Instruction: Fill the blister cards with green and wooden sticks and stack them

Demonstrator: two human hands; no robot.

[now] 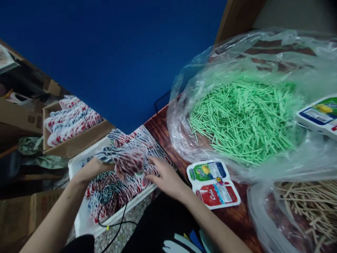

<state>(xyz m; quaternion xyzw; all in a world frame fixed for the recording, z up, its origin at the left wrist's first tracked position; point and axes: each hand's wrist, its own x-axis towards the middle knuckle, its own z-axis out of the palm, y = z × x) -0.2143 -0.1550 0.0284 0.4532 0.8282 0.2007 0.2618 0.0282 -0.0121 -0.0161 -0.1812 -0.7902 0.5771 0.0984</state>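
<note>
The left hand (103, 166) is gripping a blurred stack of packs (127, 160) above the white bin (83, 218); the right hand (166, 179) is hovering half-open at its end, contact unclear.

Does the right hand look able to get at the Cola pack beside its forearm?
Likely yes: the Cola pack lies close beside the right forearm with nothing seen on top, and the right hand looks open.

In the white rectangular tray (79, 222) lie stacked thin red-and-white pieces (149, 140), with a brown cardboard box (76, 140) behind-left of the tray and, to its right, a clear plastic bag (180, 135) holding thin green sticks (247, 119).
</note>
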